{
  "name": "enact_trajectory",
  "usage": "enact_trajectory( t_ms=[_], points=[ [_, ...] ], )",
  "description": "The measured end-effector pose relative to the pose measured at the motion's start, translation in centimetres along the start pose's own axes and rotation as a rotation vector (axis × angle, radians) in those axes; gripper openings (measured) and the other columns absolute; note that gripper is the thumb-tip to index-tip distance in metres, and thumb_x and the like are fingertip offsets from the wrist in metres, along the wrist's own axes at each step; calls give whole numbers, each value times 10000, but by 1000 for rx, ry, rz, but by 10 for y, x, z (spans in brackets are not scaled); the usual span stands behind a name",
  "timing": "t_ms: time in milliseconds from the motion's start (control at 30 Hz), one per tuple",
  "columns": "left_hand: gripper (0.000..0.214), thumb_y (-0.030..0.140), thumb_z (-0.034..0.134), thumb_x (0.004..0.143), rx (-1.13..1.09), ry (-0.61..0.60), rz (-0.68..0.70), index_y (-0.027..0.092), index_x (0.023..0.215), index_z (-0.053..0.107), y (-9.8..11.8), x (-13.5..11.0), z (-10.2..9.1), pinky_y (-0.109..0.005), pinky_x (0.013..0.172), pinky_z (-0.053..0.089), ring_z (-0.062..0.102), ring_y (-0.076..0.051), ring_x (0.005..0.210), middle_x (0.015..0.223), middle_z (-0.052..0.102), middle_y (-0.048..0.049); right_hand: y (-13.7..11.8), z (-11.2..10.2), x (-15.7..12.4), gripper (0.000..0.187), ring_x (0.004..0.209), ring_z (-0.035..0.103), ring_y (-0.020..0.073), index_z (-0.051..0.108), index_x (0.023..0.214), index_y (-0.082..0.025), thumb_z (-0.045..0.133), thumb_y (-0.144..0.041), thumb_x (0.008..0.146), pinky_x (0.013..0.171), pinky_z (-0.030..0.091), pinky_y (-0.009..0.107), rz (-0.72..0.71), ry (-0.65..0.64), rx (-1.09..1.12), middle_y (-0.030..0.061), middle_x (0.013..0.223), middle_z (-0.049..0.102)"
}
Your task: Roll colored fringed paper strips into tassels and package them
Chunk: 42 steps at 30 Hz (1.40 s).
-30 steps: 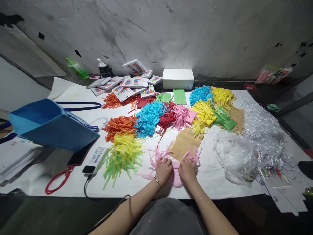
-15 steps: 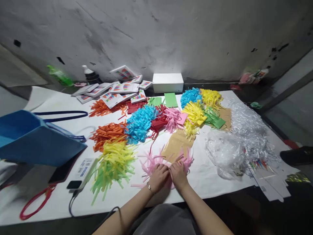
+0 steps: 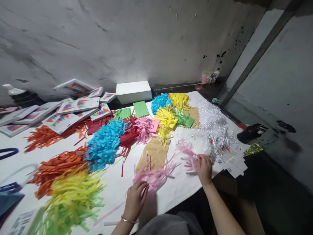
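My right hand (image 3: 204, 169) is closed on a small pink tissue-paper tassel (image 3: 191, 160), holding it out to the right above the white table covering. My left hand (image 3: 135, 199), with a bracelet at the wrist, rests loosely curled at the near edge of a pile of pink tissue fringe (image 3: 155, 178). A gap shows between its thumb and fingers, and I see nothing held there. Part of the pink pile overlaps a brown paper sheet (image 3: 155, 151).
Yellow-green (image 3: 73, 195), orange (image 3: 58, 166) and blue (image 3: 107, 142) fringe lie left. White-and-colour printed packets (image 3: 78, 105) and a white box (image 3: 134, 92) stand at the back. Silvery shredded strands (image 3: 212, 120) and clear plastic bags (image 3: 193, 140) are on the right.
My hands, together on the pink fringe before, have moved apart. The right one has carried a pink tassel off to the right. The view has turned right.
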State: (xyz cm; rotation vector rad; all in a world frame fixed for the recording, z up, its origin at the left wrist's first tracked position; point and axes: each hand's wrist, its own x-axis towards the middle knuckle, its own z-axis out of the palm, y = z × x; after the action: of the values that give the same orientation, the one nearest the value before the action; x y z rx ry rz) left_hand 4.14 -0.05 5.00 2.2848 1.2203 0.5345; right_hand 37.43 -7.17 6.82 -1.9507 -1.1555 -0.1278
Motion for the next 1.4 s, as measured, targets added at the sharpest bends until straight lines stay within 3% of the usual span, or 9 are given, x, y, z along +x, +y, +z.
enact_trajectory(
  t_ms=[100,167,300,500,767,867,1033,1167,1400],
  points=[
    [256,349,482,880,-265,13,11,253,1006,683,66,27,-2,-352,878,456,597,-237,1000,1047,673,-91,-10,-30,-13,213,972,586,213,644,982,-219,456,-162,899,1020,321,442,-386,-305,0,69,957,682],
    [279,391,499,870,-435,-135,4,254,1014,695,109,50,6,-344,886,459,601,-237,993,1054,678,-88,-23,-41,-21,286,1013,575,208,623,1068,-228,419,-106,908,1040,302,479,-568,-419,-24,71,1008,674],
    [345,494,643,743,-808,-563,-253,164,814,712,155,88,34,-244,530,420,523,-130,532,595,621,-16,-34,-52,-23,229,911,588,195,625,1004,-221,438,-120,918,983,371,473,-541,-400,-18,53,904,668],
    [409,492,783,591,-1047,-678,-442,123,666,623,160,104,60,-193,401,237,300,-39,376,431,421,82,-17,-50,-19,151,766,585,175,623,840,-218,498,-174,913,877,457,418,-229,-294,241,25,764,628],
    [396,510,735,648,-1097,-213,-556,142,706,598,197,104,100,-227,540,413,498,-103,531,587,562,23,-7,-40,-17,204,884,640,184,672,1032,-225,510,-218,909,780,544,294,211,-286,550,63,948,669],
    [394,497,740,641,-1077,-233,-556,148,775,616,201,112,109,-237,569,436,520,-116,570,643,592,9,6,-37,-12,233,824,653,172,673,1063,-227,504,-206,904,721,558,267,230,-313,572,55,907,668],
    [356,512,667,716,-772,-339,-405,157,734,640,199,124,111,-245,580,458,547,-146,611,667,614,-21,30,-35,-6,264,905,651,195,639,1119,-219,482,-230,907,795,536,299,176,-328,471,74,986,683],
    [342,496,598,785,-680,-368,-323,159,736,627,195,137,123,-224,559,447,552,-144,613,656,605,-15,46,-37,-1,282,691,620,167,643,782,-200,434,-306,940,637,497,249,306,-479,526,25,725,637],
    [226,202,467,887,15,-309,-104,170,949,682,185,208,167,-280,797,466,614,-167,853,957,654,-79,65,-43,-6,338,655,577,159,582,713,-199,403,-355,954,606,441,230,284,-496,482,14,689,590]
  ],
)
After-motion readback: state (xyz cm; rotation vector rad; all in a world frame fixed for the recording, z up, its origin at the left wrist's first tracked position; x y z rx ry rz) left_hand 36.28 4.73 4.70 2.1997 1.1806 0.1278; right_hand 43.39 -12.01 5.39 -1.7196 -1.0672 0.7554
